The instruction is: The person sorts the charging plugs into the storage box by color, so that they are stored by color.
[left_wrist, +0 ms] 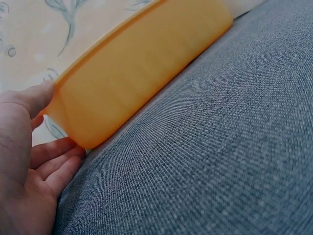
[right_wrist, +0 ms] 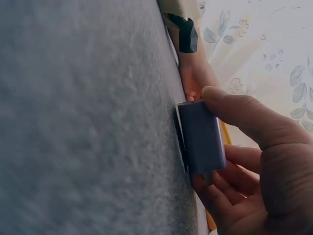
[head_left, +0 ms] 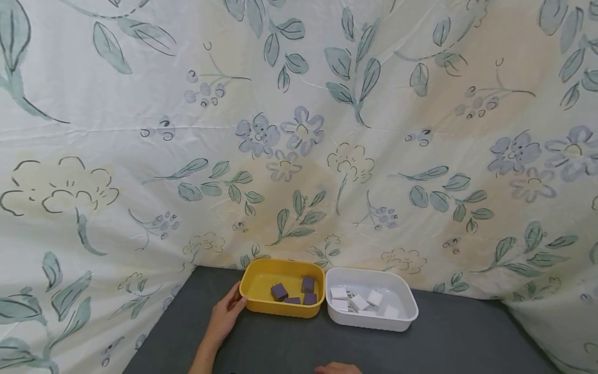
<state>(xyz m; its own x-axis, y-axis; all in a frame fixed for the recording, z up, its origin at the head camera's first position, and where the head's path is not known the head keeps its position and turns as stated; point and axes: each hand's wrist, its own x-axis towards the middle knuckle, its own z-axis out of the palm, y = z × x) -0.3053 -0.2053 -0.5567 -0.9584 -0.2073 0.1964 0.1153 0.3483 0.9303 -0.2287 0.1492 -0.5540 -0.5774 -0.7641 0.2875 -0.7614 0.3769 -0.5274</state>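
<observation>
My left hand (head_left: 224,316) is at the left end of a yellow plastic basket (head_left: 282,309). Its thumb lies on the near corner below the rim, and the other fingers reach round the end, as the left wrist view shows. Several dark purple charger plugs (head_left: 279,292) lie inside the basket. At the bottom edge of the head view only part of my right hand (head_left: 338,369) shows. The right wrist view has it holding a purple charger plug (right_wrist: 201,137) between thumb and fingers, just at the table surface, with a metal prong visible at one end.
A white basket (head_left: 369,323) stands right beside the yellow one, with several white charger plugs (head_left: 358,302) in it. Both are near the back of the dark grey cloth-covered table (head_left: 280,348). A floral curtain (head_left: 299,208) hangs behind and along the sides.
</observation>
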